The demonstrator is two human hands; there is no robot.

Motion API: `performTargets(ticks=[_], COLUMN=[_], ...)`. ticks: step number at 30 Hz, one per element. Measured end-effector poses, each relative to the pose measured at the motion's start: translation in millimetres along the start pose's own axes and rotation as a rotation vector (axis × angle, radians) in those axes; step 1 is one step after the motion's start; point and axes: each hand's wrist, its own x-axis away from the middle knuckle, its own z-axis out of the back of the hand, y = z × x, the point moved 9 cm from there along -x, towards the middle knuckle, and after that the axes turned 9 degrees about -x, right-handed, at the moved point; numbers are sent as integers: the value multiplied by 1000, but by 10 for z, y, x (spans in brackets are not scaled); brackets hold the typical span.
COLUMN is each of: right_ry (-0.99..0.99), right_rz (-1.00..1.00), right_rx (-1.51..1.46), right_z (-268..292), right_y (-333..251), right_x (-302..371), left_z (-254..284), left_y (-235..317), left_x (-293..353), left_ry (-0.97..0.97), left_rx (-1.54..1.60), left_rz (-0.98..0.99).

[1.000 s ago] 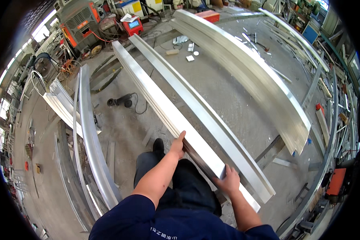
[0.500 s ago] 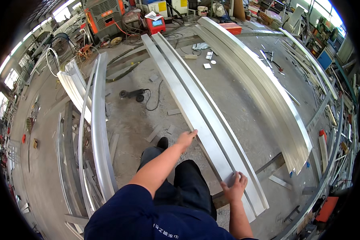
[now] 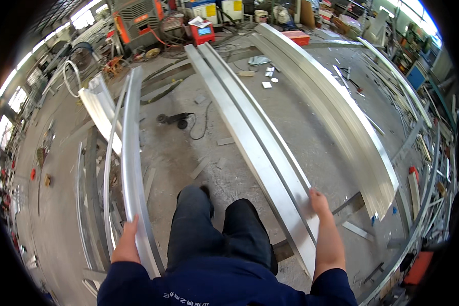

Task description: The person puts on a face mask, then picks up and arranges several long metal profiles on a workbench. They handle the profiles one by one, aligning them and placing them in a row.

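A long silvery metal profile with a dark lengthwise groove [image 3: 260, 160] slants across the middle, from the far side toward my right. My right hand [image 3: 320, 201] is at its right edge near the close end, fingers closed around that edge and mostly hidden. To my left runs another long, shiny metal profile [image 3: 130, 148], close to upright in the view. My left hand [image 3: 127, 238] is down at its near part, against the left side. One digit points forward along the metal, while the other fingers are hidden from sight.
An angle grinder [image 3: 174, 120] with its cord lies on the concrete floor ahead. A wide ribbed metal profile [image 3: 336, 112] stretches along the right. Metal offcuts [image 3: 200, 167] are scattered near my feet. A red machine [image 3: 203, 33] stands at the back.
My left hand has left the middle profile and swung to the left one. My right hand has shifted forward to the middle profile's right edge.
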Motion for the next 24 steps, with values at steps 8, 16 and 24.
performTargets(ticks=[8,16,24], right_ry=[125,-172,-125], right_rz=[-26,-271,-211], right_rx=[351,693,417], right_z=[45,165,448], right_y=[-216,-793,-1530], right_x=[275,461,1206], left_z=[358,80,467], left_y=[449,321,1675], left_x=[978,847,460], left_ry=[223,181,-20], left_rx=[4,48,-449], left_rz=[180,52,-434])
